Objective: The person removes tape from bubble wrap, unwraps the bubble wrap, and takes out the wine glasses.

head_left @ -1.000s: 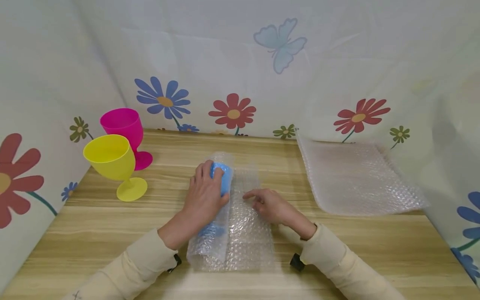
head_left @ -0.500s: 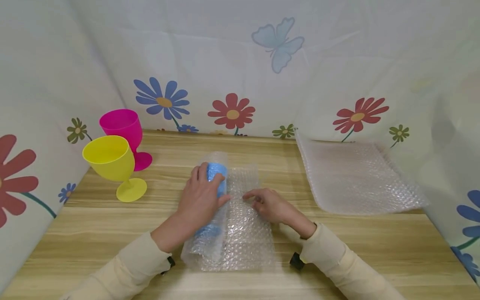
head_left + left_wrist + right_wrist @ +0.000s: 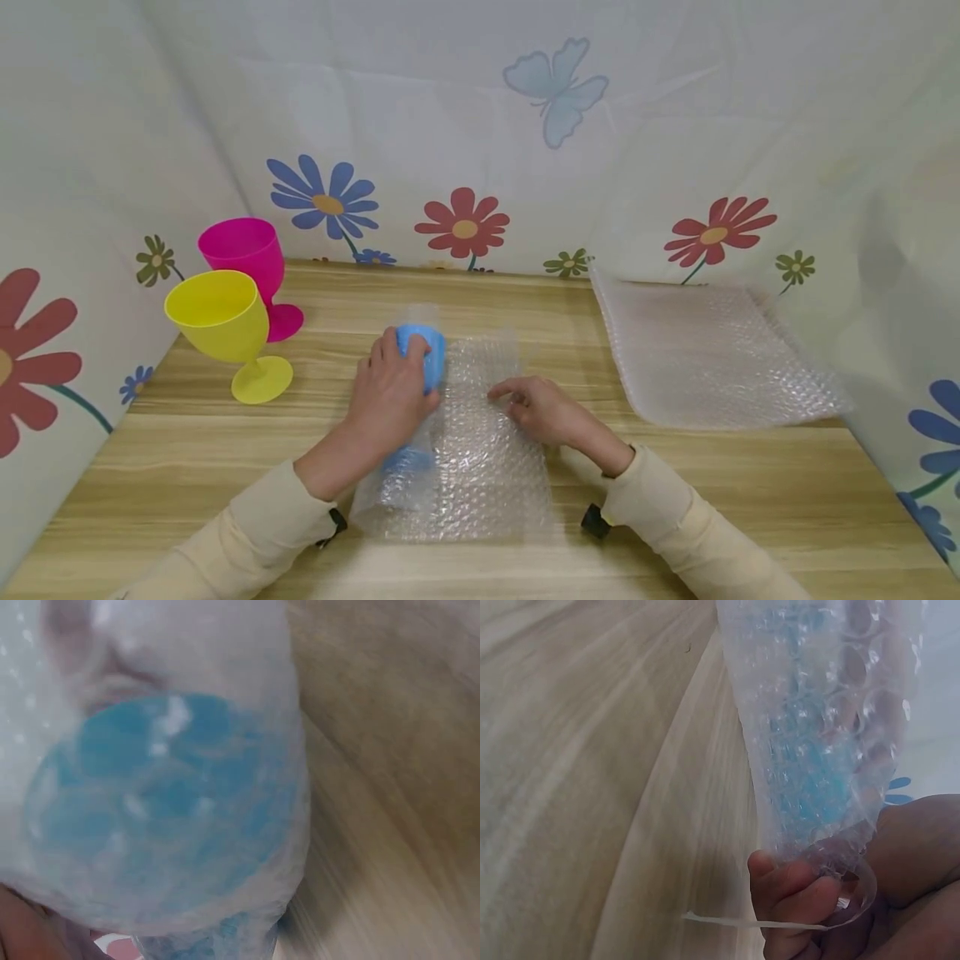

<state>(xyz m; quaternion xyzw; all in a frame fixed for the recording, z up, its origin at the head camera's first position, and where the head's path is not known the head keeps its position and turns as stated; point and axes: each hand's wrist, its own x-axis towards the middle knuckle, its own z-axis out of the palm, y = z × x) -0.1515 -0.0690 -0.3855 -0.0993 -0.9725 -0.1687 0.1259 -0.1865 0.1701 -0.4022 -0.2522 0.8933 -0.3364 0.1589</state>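
Note:
A blue goblet (image 3: 435, 358) lies on its side in a sheet of bubble wrap (image 3: 483, 467) on the table. My left hand (image 3: 386, 392) grips the wrapped goblet from above, fingers curled over its far side. The left wrist view shows the goblet's round end (image 3: 172, 810) through the film. To the right, my right hand (image 3: 547, 412) is at the sheet's right side, forefinger and thumb pinching it. In the right wrist view, its curled fingers (image 3: 802, 900) meet the bubble wrap (image 3: 817, 750), and a thin clear strip (image 3: 757, 923) trails from them.
A yellow goblet (image 3: 217, 312) and a pink goblet (image 3: 247, 258) stand upright at the left. A second bubble wrap sheet (image 3: 720, 354) lies at the back right. Flower-printed cloth (image 3: 420, 108) hangs behind and beside the wooden table (image 3: 180, 467).
My left hand has moved left, turning the wrapped goblet with it, and more of the sheet lies flat between the hands. My right hand has stayed nearly in place.

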